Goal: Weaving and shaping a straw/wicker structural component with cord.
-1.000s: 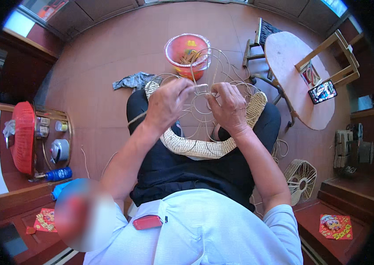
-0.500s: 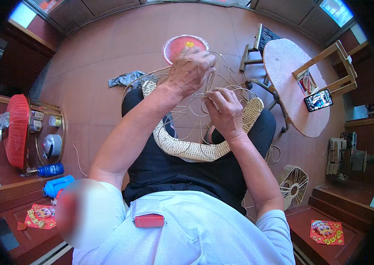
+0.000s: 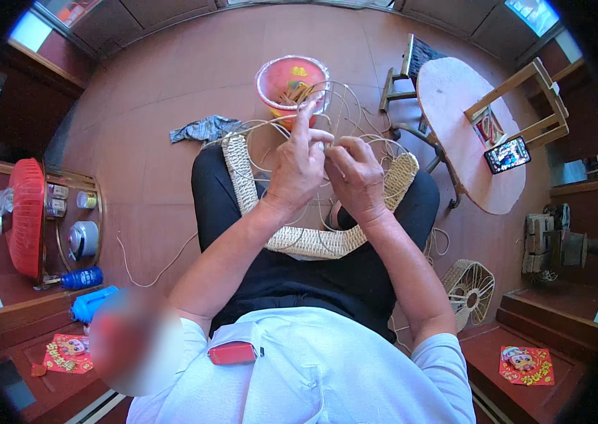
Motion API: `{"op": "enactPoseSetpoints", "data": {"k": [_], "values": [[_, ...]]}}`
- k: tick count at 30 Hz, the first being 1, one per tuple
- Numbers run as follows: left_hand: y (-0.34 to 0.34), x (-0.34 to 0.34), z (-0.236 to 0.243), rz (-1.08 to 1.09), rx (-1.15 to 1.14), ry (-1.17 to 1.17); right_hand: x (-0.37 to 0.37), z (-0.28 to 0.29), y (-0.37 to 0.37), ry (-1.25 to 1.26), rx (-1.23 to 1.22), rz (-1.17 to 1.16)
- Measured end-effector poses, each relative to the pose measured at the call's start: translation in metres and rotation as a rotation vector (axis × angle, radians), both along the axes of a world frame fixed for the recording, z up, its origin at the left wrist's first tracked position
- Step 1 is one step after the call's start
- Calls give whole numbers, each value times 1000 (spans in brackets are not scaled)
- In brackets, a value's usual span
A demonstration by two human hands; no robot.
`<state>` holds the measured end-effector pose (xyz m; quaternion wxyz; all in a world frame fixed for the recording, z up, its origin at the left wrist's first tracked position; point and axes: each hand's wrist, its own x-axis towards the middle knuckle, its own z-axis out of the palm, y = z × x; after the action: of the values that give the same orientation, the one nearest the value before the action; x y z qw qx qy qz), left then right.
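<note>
A woven, U-shaped cream piece [image 3: 311, 242] rests across my lap between my bent knees, with thin cane-like cord loops [image 3: 347, 90] rising from it and crossing its middle. Over those loops my left hand [image 3: 299, 161] has its index finger stretched upward, the other fingers curled against cord beside my right hand. My right hand [image 3: 355, 173], bent at the fingers, pinches cord at almost the same spot. The fingertips nearly meet, and exactly which strand each holds is too small to tell.
Ahead are a pink bucket [image 3: 292, 71] of short sticks and a crumpled cloth [image 3: 203, 128]. At right stand a round board [image 3: 447, 106] carrying a phone [image 3: 507, 154] and a wooden frame, and a wire wheel-shaped piece [image 3: 470, 297]. At left is a rack with a red basket [image 3: 25, 215].
My left hand first reached up over the bucket, then came back down beside my right hand, index finger now raised. My right hand stayed near the middle of the loops.
</note>
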<state>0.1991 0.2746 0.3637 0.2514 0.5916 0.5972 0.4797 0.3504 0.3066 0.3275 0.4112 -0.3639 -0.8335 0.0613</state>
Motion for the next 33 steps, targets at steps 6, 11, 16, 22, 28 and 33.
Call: {"op": "enactPoseSetpoints", "data": {"k": [6, 11, 16, 22, 28, 33], "values": [[-6, 2, -18, 89, -4, -26, 1, 0, -5, 23, -14, 1], [-1, 6, -21, 55, -184, -197, 1, 5, -5, 14, -37, 4], [6, 6, -20, 56, -169, -77, 2, 3, -3, -3, -24, -1], [6, -2, -4, -44, -226, -60, 2, 1, -2, -2, -15, -2], [5, -14, -25, -172, -116, 147, 2, 1, -2, -11, -26, 6], [2, -23, -16, -269, -167, 288, 3, 2, -4, 21, -36, 23]]}}
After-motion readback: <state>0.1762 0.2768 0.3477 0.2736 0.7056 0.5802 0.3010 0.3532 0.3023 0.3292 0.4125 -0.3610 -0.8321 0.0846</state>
